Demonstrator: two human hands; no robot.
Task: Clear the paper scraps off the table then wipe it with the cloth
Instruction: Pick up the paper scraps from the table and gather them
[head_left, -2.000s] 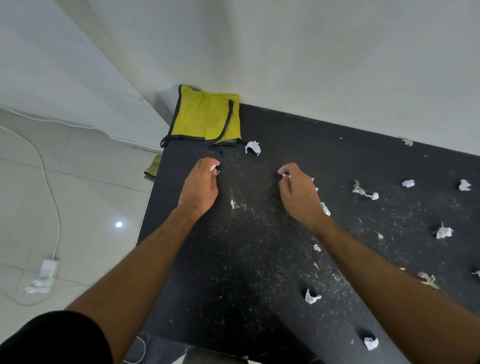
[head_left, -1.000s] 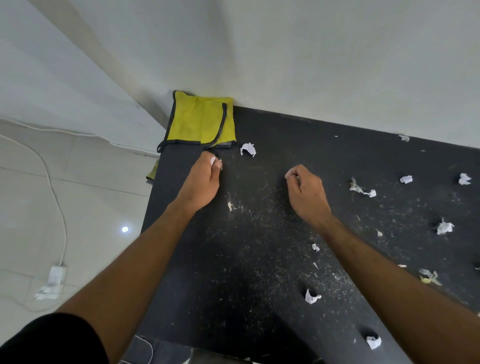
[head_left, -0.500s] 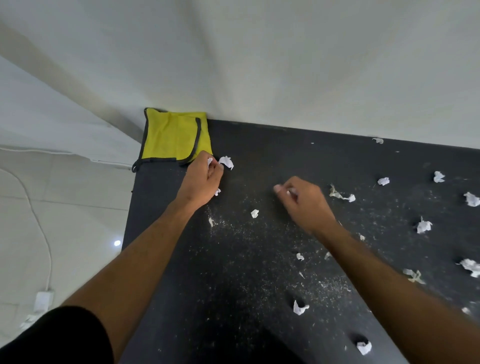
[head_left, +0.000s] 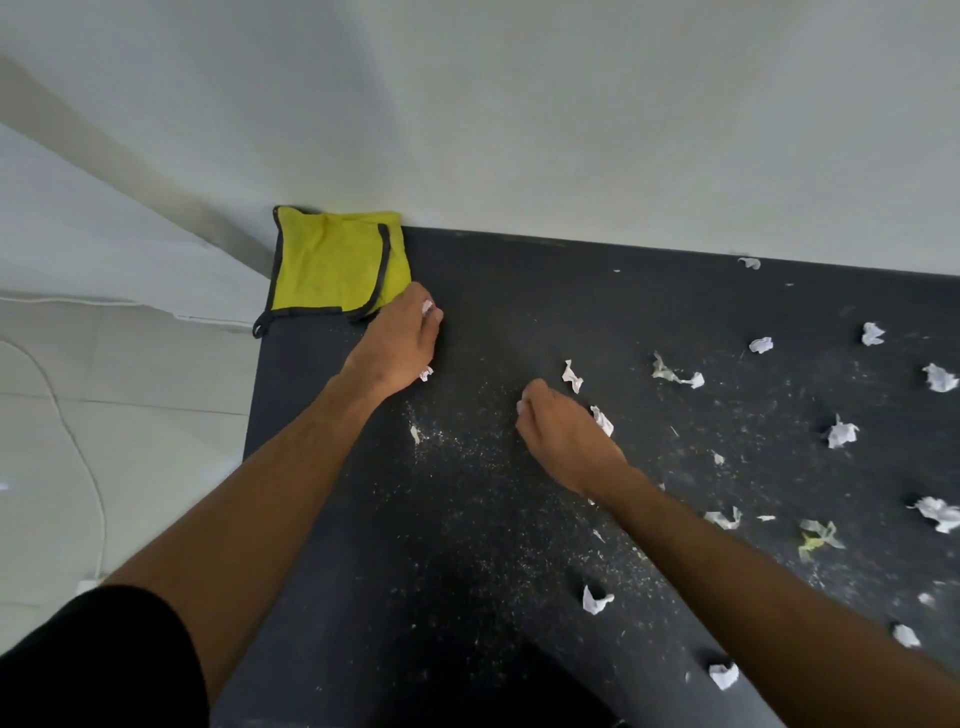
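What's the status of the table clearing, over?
Left hand pinching paper scraps beside yellow cloth. Right hand curled, contents hidden. Many scraps remain; wiping not started.

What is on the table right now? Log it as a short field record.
surface: black table, speckled with fine dust
cloth: yellow cloth folded at the far left corner, unused
left hand: beside the cloth, pinching white paper scraps
right hand: curled, fingertips down on the table, a scrap at its fingers
loose scraps: many, mostly right of the hands, e.g.
stage: scrap clearing, wiping not begun
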